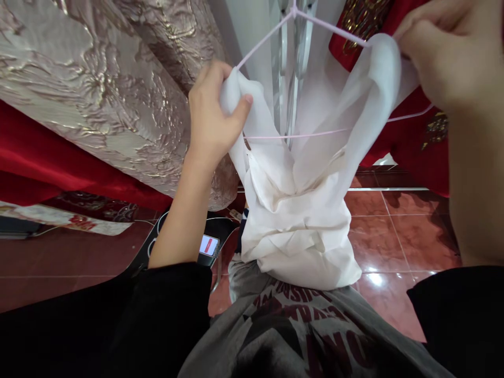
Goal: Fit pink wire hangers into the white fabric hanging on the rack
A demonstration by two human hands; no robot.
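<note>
A white sleeveless top [303,226] hangs at centre on a pink hanger [265,39], whose sloping arms spread its shoulders. The left hand [210,115] grips the left shoulder, steadying it; the right hand [452,63] curls by the right, its hold unclear.

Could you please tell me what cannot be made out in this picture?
All in the head view:
Pink hanger: its hook is cut off by the top edge.
Left hand: the fingertips, apart from the thumb's, are hidden behind the white garment.
Right hand: partly cut off by the top edge; the hand itself hides its grip.
Phone: the screen's text is too small to read.
</note>
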